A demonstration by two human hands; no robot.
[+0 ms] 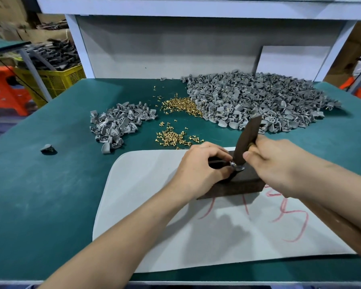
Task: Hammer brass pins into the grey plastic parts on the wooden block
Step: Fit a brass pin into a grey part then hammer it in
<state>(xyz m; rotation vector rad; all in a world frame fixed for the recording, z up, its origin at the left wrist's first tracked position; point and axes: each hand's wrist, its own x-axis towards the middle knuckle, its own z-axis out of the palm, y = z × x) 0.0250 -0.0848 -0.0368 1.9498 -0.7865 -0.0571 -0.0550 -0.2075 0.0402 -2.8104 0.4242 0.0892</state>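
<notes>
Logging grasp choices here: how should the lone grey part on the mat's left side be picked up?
Pinch the lone grey part across its curved shell from above, probably with the nearer left hand: it lies alone on the green mat, open on every side.

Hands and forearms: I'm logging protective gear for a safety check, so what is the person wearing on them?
Nothing that shows. The left hand and right hand are bare: no gloves, rings or tape. The left forearm and right forearm are bare too, with no watch, wristband or sleeve on the stretch in view.
</notes>
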